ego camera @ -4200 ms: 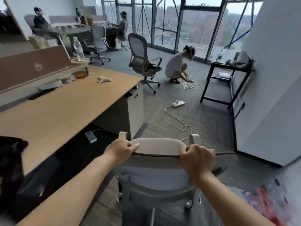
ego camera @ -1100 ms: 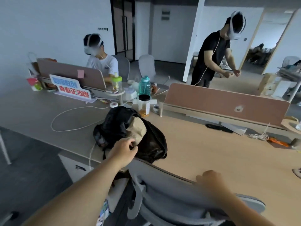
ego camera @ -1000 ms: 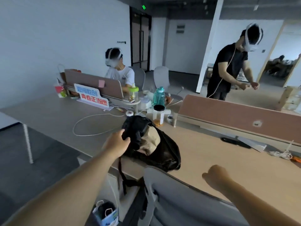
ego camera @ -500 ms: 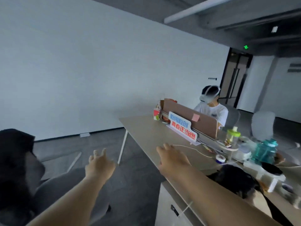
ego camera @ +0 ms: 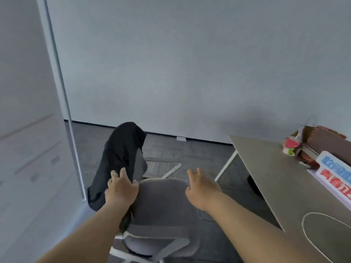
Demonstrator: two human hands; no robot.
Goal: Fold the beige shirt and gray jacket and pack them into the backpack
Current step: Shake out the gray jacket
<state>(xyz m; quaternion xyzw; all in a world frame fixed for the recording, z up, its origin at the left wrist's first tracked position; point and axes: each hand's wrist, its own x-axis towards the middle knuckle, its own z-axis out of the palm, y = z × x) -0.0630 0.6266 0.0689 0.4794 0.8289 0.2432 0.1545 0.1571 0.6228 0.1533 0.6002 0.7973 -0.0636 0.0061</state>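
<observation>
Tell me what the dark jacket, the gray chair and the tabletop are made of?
Dark jacket: thin, soft matt cloth, draped limp in folds. Gray chair: fabric cover, likely padded, dull and rounded. Tabletop: hard and smooth, perhaps laminate, flat beige with a sharp edge.

1. A single head-worn view, looking forward and steeply down.
2. It faces a plain wall (ego camera: 190, 63), close above a grey chair (ego camera: 163, 205), seemingly from standing height.
3. The left hand (ego camera: 121, 189) and right hand (ego camera: 202, 188) enter from below; the surface (ego camera: 281, 186) clips the right edge.
</observation>
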